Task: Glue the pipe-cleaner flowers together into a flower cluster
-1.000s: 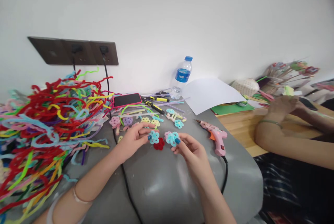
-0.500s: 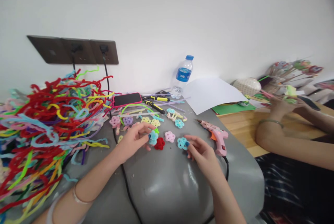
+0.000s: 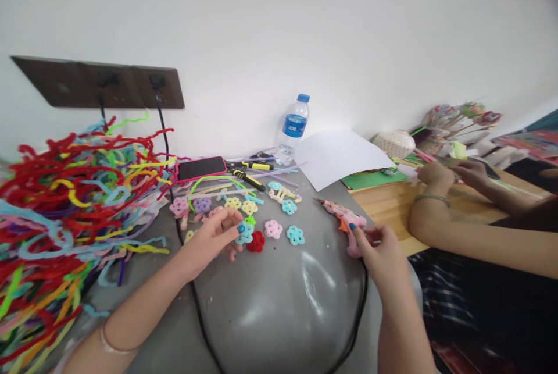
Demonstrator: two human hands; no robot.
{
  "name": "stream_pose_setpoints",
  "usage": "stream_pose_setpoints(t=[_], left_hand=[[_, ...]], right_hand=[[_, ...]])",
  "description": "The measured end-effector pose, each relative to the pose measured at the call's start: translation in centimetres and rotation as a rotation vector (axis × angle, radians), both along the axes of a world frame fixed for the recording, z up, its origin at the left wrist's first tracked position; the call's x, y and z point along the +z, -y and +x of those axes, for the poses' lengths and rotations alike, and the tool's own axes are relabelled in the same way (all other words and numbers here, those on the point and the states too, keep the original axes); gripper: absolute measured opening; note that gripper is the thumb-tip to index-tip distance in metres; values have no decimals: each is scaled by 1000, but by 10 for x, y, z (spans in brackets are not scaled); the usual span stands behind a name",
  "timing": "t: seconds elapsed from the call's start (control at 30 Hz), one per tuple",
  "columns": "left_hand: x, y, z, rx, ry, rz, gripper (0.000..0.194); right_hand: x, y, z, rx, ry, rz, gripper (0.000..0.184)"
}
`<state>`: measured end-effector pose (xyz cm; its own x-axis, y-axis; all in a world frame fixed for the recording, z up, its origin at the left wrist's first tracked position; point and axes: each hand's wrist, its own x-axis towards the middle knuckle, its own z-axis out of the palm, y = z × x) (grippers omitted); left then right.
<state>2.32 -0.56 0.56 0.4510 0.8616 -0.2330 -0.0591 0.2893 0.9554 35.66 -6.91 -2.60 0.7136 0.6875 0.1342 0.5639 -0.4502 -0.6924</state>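
Note:
My left hand [image 3: 218,237] has its thumb and fingers closed at the edge of a light-blue fuzzy pipe-cleaner flower [image 3: 245,233], low over the grey table. A small green piece [image 3: 250,220] and a red flower [image 3: 256,241] sit right by it. On the right, my right hand [image 3: 378,249] grips the handle of a pink hot glue gun [image 3: 342,215], thumb on the near side; its fingers are partly hidden. The gun's nozzle points left toward the flowers. Between my hands lie a pink flower [image 3: 273,229] and another light-blue flower [image 3: 295,235].
A big heap of pipe cleaners [image 3: 87,193] covers the left. Behind the flowers are a phone [image 3: 201,168], yellow-black pliers [image 3: 248,177], a water bottle [image 3: 294,128] and white paper [image 3: 342,156]. The black cord [image 3: 360,310] trails down. A co-worker's hands [image 3: 449,176] are busy at right.
My right hand has left the light-blue flower on the table and moved right onto the glue gun's handle. The left hand stays by its blue flower. The view has turned slightly right.

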Motion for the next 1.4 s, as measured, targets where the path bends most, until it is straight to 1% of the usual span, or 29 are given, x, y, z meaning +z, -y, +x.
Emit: stream_pose_setpoints(t=[0.1, 0.17, 0.23, 0.3, 0.37, 0.43, 0.5, 0.57, 0.67, 0.77, 0.83, 0.97, 1.07, 1.27, 1.4], left_hand=[[-2, -1, -1, -50, -22, 22, 43], [-4, -1, -1, -62, -21, 21, 44], [-6, -2, -2, -60, -11, 15, 45], [-8, -3, -2, -51, -6, 19, 45], [-8, -3, -3, -45, -9, 35, 45], [-8, -3, -3, -41, -15, 52, 43], [-7, -2, -2, -35, -23, 65, 42], [-6, -2, -2, -28, -28, 75, 41], [-6, -3, -1, -23, -19, 87, 40], [-6, -4, -1, -17, -13, 89, 39], [-7, -4, -1, -9, -13, 85, 40], [-4, -4, 1, 3, -25, 87, 41], [-2, -3, 1, 8, -33, 96, 41], [-2, -3, 2, 4, -45, 101, 40], [-3, -3, 2, -10, -48, 104, 39]], right_hand=[[0, -4, 15, 70, -69, -217, 31], [3, -7, 18, 141, -111, -278, 25], [7, -7, 19, 185, -137, -292, 22], [12, -3, 18, 226, -174, -251, 23], [15, 3, 14, 254, -243, -150, 26], [16, 11, 9, 268, -354, -21, 29], [17, 21, 3, 305, -496, 72, 32], [18, 30, -1, 378, -611, 116, 34], [20, 41, -3, 512, -680, 136, 44], [21, 47, -4, 617, -677, 112, 50], [20, 49, -8, 654, -638, 47, 54], [17, 48, -24, 662, -538, -83, 62], [14, 48, -33, 663, -526, -104, 65], [14, 50, -32, 706, -501, -153, 68], [16, 51, -30, 694, -468, -201, 71]])
